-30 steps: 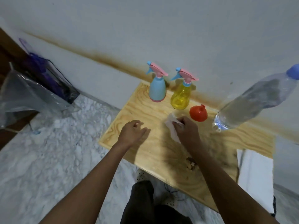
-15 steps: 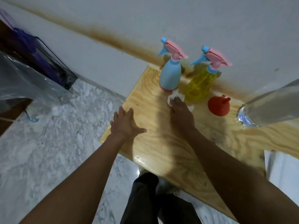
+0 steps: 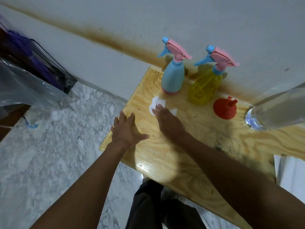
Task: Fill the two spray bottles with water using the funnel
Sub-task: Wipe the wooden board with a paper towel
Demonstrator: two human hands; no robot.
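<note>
On the wooden board point(image 3: 189, 146), head view, your right hand point(image 3: 166, 120) presses a white tissue point(image 3: 156, 103) flat w/ fingers down on it, close in front of the blue spray bottle point(image 3: 173, 76). Vs. a sec ago, that hand and tissue have travelled from mid-board, near the funnel, up and left toward the bottles' bases; over the last half sec it has barely shifted, so the wipe has prob. reached its far end. Your left hand point(image 3: 127, 131) went from loosely curled to spread flat, palm down, fingers apart, holding nothing, bracing on the board's left edge.

Blue spray bottle and yellow spray bottle point(image 3: 204, 86) stand upright side by side at the wall, both w/ pink trigger heads screwed on. Red funnel point(image 3: 225, 108) sits mouth-down, spout up, just right of the yellow one, untouched. Clear water bottle point(image 3: 277, 109) stands at the right edge; its cap is out of frame, and wide-angle stretch makes the level hard to read, though it looks mostly full.

What it means: you're wiping the surface, not filling. Whether this is prep or post-fill cleanup I can't tell: the yellow bottle's level isn't readable, the blue one is opaque. If prep, next is unscrewing a head and flipping the funnel.
</note>
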